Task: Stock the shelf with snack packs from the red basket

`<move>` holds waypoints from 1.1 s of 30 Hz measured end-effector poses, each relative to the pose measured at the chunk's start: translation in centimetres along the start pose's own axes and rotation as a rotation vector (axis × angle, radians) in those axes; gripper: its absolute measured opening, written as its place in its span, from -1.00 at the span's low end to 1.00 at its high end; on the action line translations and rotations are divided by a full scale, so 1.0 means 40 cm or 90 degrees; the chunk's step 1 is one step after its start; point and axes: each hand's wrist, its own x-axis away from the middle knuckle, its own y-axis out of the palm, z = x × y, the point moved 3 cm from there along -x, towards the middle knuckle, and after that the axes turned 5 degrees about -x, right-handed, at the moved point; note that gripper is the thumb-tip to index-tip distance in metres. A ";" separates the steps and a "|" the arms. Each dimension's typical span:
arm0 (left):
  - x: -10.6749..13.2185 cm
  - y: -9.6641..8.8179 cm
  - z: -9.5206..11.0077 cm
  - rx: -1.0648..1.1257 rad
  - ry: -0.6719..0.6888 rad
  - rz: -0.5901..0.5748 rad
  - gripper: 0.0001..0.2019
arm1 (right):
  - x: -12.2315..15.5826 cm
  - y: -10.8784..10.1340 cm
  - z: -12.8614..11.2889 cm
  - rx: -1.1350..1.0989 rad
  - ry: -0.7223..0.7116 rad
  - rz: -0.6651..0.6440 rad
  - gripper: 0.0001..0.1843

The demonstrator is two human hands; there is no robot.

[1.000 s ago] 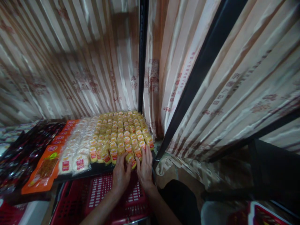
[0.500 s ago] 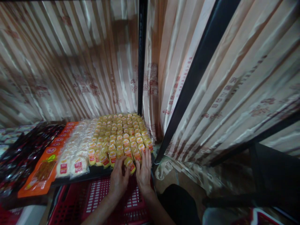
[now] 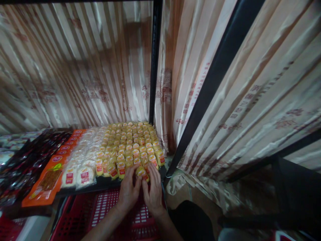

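My left hand (image 3: 128, 190) and my right hand (image 3: 152, 192) meet at the front edge of a dark shelf (image 3: 100, 182). Their fingertips pinch one small yellow snack packet (image 3: 140, 172) with a red label between them. That packet sits at the front of a dense block of the same yellow packets (image 3: 130, 144), laid in rows to the back of the shelf. Both hands have curled fingers touching the packet.
Left of the yellow packets lie white round snack packs (image 3: 80, 174), orange packets (image 3: 50, 177) and dark packets (image 3: 22, 167). A red plastic basket (image 3: 100, 214) is under my wrists. Black shelf posts (image 3: 154, 63) and striped beige curtains (image 3: 75, 67) close off the back and right.
My right hand's fingers, flat on the front row before, have curled inward onto the packet with my left hand. Both hands drew slightly closer together.
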 end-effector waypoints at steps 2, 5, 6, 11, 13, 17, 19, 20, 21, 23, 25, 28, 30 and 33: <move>-0.013 0.000 0.007 0.018 0.012 -0.024 -0.70 | 0.001 0.002 0.003 0.009 0.013 -0.010 -0.46; -0.034 0.001 0.008 0.043 -0.007 -0.057 -0.70 | 0.004 0.008 0.016 0.026 0.029 -0.021 -0.44; -0.042 -0.001 0.011 0.049 -0.010 -0.068 -0.70 | 0.005 0.010 0.019 0.032 0.026 -0.024 -0.42; -0.081 -0.012 0.048 0.049 0.062 -0.147 -0.69 | 0.001 0.006 0.029 0.070 0.024 0.012 -0.42; -0.100 -0.016 0.062 0.030 0.093 -0.164 -0.69 | -0.003 0.001 0.034 0.080 0.036 0.053 -0.47; -0.164 -0.024 0.065 -0.058 0.089 -0.093 -0.77 | -0.008 0.006 0.053 0.068 0.054 0.080 -0.57; -0.206 -0.025 0.060 -0.108 0.088 -0.062 -0.79 | -0.009 0.013 0.061 0.058 0.058 0.084 -0.59; -0.228 -0.024 0.056 -0.143 0.092 -0.057 -0.79 | -0.010 0.015 0.064 0.056 0.065 0.090 -0.59; -0.250 -0.023 0.053 -0.188 0.097 -0.055 -0.79 | -0.012 0.016 0.067 0.057 0.076 0.098 -0.59; -0.292 -0.020 0.045 -0.290 0.102 -0.057 -0.79 | -0.016 0.017 0.069 0.059 0.100 0.113 -0.60; -0.329 -0.015 0.038 -0.374 0.098 -0.053 -0.78 | -0.020 0.019 0.069 0.057 0.113 0.119 -0.59; -0.372 0.001 0.029 -0.448 0.095 -0.054 -0.77 | -0.022 0.023 0.069 0.067 0.127 0.130 -0.55; -0.393 0.018 0.026 -0.473 0.104 -0.070 -0.76 | -0.021 0.027 0.071 0.083 0.136 0.136 -0.49; -0.415 0.043 0.022 -0.502 0.102 -0.093 -0.73 | -0.014 0.033 0.076 0.102 0.147 0.133 -0.38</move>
